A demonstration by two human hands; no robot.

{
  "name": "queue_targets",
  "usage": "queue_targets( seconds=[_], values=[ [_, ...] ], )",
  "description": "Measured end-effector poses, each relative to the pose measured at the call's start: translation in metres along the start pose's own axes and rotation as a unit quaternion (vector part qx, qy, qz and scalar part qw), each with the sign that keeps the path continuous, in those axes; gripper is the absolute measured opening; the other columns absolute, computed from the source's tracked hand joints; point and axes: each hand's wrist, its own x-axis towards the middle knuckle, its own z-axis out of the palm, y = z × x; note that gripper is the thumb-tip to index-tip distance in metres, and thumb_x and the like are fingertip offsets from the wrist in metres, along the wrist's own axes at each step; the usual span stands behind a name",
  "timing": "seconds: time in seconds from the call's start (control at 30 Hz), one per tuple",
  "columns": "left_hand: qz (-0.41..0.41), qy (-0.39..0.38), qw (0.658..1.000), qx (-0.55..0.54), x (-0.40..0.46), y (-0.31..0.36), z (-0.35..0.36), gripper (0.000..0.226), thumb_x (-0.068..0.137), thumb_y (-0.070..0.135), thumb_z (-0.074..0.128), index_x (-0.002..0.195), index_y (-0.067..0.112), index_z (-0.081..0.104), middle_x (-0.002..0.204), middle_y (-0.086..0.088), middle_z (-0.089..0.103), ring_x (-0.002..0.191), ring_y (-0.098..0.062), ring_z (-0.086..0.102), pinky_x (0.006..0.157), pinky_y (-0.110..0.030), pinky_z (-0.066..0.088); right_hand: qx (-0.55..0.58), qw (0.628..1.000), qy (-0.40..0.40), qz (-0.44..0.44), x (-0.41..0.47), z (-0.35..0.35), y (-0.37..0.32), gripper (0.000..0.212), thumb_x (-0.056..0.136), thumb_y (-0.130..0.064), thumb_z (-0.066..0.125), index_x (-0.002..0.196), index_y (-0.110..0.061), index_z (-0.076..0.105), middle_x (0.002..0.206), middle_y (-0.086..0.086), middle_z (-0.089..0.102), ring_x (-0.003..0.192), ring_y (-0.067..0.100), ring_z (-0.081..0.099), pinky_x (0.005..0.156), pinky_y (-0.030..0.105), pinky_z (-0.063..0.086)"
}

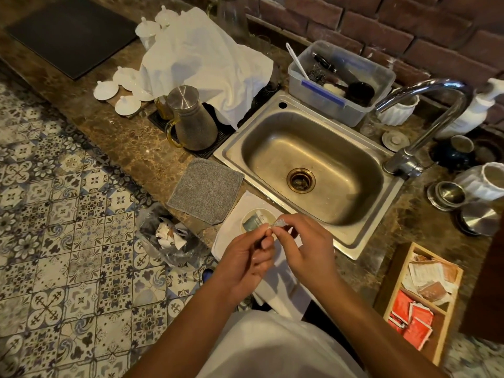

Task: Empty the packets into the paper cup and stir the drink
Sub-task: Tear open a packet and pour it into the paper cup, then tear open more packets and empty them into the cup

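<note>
A white paper cup (246,217) stands on a white cloth (231,230) at the counter's front edge, just left of the sink. A blue-grey packet (252,221) lies inside the cup's mouth. Over the cup, my left hand (245,257) and my right hand (305,246) both pinch a small pale packet (276,223) between fingertips and thumbs. Part of the cup is hidden behind my fingers. No stirrer is visible near the cup.
A steel sink (308,170) with a tap (425,126) lies behind my hands. A grey mat (207,189) is left of the cup; a bagged bin (169,238) sits below it. A wooden tray (420,298) of packets stands at the right.
</note>
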Motion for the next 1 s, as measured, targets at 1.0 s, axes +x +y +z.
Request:
queue_targets(
  seconds=[1.0],
  values=[
    [0.005, 0.007, 0.984, 0.179, -0.007, -0.006, -0.002, 0.025, 0.095, 0.035, 0.062, 0.092, 0.010, 0.061, 0.063, -0.002, 0.042, 0.044, -0.005, 0.028, 0.042, -0.023, 0.014, -0.046, 0.916, -0.080, 0.390, -0.042, -0.069, 0.082, 0.023, 0.096, -0.029, 0.069, 0.074, -0.025, 0.076, 0.059, -0.004, 0.073, 0.051, 0.013, 0.070, 0.060, 0.041, 0.064]
  ],
)
